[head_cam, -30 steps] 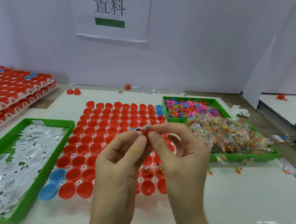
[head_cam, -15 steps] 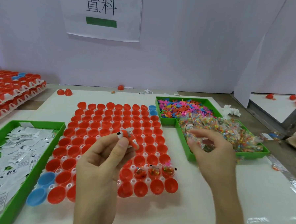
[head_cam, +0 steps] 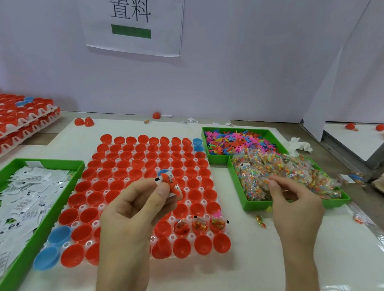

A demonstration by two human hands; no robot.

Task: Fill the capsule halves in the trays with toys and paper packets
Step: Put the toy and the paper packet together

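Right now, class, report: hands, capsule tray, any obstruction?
Left hand pinches packet over capsule tray. Right hand at bagged toys. Three filled halves. Nothing blocking.

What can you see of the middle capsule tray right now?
The tray is whitish translucent plastic, lying flat on the white table between the packet bin and the toy bins. Its wells hold open capsule halves, mostly red, with blue ones at the near-left and far-right corners. Three halves in the second-nearest row hold toy bags. The left hand, pinching a packet and orange toy, hangs over it and hides some wells.
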